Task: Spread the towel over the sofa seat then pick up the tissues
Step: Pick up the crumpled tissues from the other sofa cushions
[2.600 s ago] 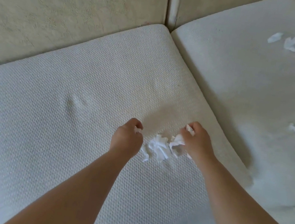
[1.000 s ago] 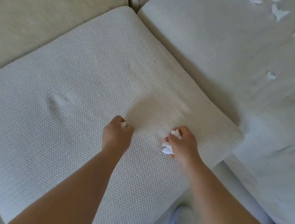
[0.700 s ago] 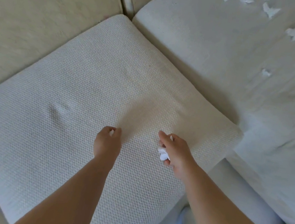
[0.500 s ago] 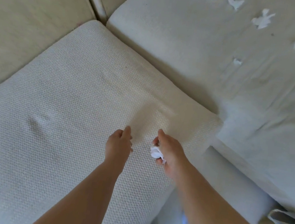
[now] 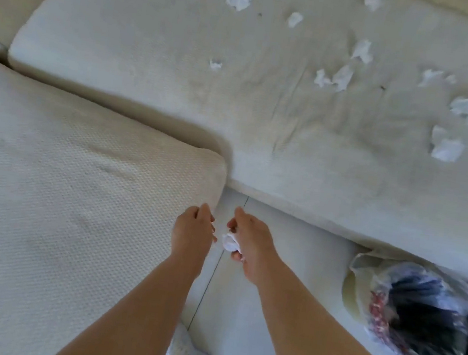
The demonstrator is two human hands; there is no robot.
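The textured towel (image 5: pixel 67 199) lay spread over the left sofa seat, and the little heap of tissue that had sat on it between the hands seconds before was gone from its surface. The view had swung to the right since then, so that the neighbouring seat cushion (image 5: pixel 265 115) now filled the upper part of the picture, with many torn tissues (image 5: pixel 334 77) scattered well apart across it. The right hand (image 5: pixel 248 239) was closed around a crumpled wad (image 5: pixel 231 241) of white tissue, held off the towel's front corner and over the tiled floor (image 5: pixel 252 315). The left hand (image 5: pixel 193 232) hung just beside it, the two nearly touching, its fingers loosely curled; whether it kept a scrap of its own could not be told from this angle. On the floor to the right stood an open plastic bag (image 5: pixel 405 316) with dark contents, a likely place for the gathered paper, though nothing showed that for certain. By this judgement the spreading was done and the first patch cleared, while the greater share of the picking up remained on the far cushion, where the scattered scraps would each need their own pinch.
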